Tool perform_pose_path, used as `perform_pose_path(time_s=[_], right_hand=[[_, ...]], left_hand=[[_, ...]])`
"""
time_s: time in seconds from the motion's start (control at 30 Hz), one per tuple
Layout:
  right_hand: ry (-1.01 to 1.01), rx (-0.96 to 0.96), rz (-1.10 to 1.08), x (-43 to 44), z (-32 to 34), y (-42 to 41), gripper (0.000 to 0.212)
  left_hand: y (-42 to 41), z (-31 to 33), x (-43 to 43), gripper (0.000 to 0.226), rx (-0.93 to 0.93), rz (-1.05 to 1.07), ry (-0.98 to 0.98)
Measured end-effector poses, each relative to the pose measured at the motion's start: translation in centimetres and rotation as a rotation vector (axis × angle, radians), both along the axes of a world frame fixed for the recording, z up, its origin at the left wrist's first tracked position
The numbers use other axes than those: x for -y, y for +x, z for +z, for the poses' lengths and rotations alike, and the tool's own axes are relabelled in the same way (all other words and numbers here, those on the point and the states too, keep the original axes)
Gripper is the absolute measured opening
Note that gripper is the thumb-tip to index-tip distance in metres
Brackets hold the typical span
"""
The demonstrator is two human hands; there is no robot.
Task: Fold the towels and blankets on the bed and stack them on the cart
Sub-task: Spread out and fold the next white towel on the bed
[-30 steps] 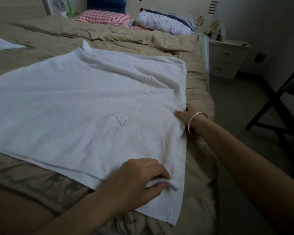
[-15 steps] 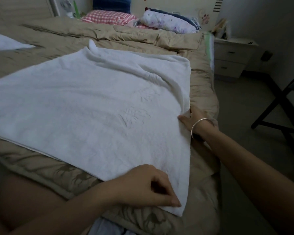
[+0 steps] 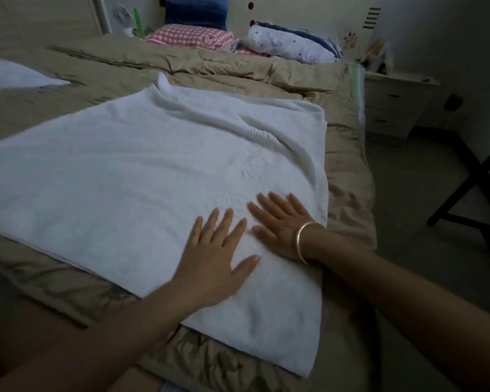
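A large white towel (image 3: pixel 130 171) lies spread over the tan quilt on the bed (image 3: pixel 238 72), its right edge running along the bed's side. My left hand (image 3: pixel 212 256) lies flat on the towel near its front right part, fingers straight and spread. Just to its right my right hand (image 3: pixel 277 224), a metal bangle on the wrist, also presses flat on the cloth. Neither hand holds anything. Wrinkles remain in the towel's far right corner. A second white cloth (image 3: pixel 14 75) shows at the far left edge of the bed.
Pillows, a red checked one (image 3: pixel 190 38) and a flowered one (image 3: pixel 289 46), sit at the headboard. A white nightstand (image 3: pixel 393 106) stands right of the bed. A dark frame with crossed legs (image 3: pixel 473 190) stands on the floor at the right edge.
Both hands let go of the towel's right edge and corner. They moved onto the top of the towel and now lie flat with fingers spread.
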State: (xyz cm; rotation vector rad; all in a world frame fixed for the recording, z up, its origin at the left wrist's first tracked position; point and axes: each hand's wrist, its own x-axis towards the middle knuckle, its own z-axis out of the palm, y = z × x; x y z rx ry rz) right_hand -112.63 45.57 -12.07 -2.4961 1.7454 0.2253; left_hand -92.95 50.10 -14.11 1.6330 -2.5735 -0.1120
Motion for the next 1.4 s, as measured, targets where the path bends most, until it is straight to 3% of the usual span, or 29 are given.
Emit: perform_pose_path(time_s=[0.23, 0.3, 0.37, 0.4, 0.47, 0.53, 0.63, 0.73, 0.9, 1.0, 1.17, 1.27, 1.33, 1.4], right_hand=[[-0.057, 0.075, -0.601, 3.0, 1.4, -4.5, 0.067], [-0.100, 0.180, -0.579, 5.1, 3.1, -2.9, 0.060], [-0.089, 0.254, -0.450, 6.7, 3.8, -0.2, 0.057], [-0.085, 0.260, -0.392, 7.7, 3.7, 1.1, 0.056], [-0.028, 0.207, -0.322, 9.6, 1.9, 3.0, 0.055], [0.050, 0.246, -0.393, 11.7, 1.4, 3.0, 0.045], [-0.034, 0.490, -0.648, 16.0, 3.8, 2.0, 0.031], [-0.096, 0.511, -0.781, 22.0, 7.5, 2.4, 0.027], [-0.181, 0.571, -0.939, 30.8, 8.8, 1.6, 0.024], [-0.114, 0.634, -1.000, 34.0, 7.7, 0.7, 0.029], [0.093, 0.613, -0.991, 36.6, 5.3, -0.9, 0.032], [0.265, 0.504, -0.980, 38.0, 4.9, -1.0, 0.030], [0.333, 0.339, -0.824, 38.6, 5.4, -0.4, 0.040], [0.358, 0.335, -0.817, 39.2, 5.5, 0.1, 0.054]], left_hand=[[0.0, 0.4, 0.2, 0.098, -0.030, 0.024, 0.123], [0.2, 1.8, 1.0, 0.093, -0.104, 0.028, 0.127], [0.4, 2.9, 2.9, 0.069, -0.291, 0.078, 0.087], [0.6, 3.6, 4.5, 0.050, -0.437, 0.138, 0.148], [1.3, 5.3, 7.3, 0.018, -0.788, 0.311, 0.448], [2.2, 6.3, 9.2, 0.015, -0.984, 0.449, 0.789], [3.4, 7.4, 10.7, 0.025, -0.986, 0.471, 1.131], [4.5, 9.2, 14.3, 0.022, -0.897, 0.368, 1.261], [5.6, 11.3, 23.0, 0.015, -1.089, 0.433, 0.895], [6.1, 10.7, 27.9, 0.020, -1.143, 0.489, 0.723], [4.6, 8.8, 33.7, 0.025, -1.095, 0.502, 0.543], [2.7, 8.1, 36.9, 0.026, -1.057, 0.431, 0.455], [1.4, 7.9, 39.0, 0.026, -1.004, 0.390, 0.373], [0.3, 7.9, 41.1, 0.025, -0.904, 0.369, 0.264]])
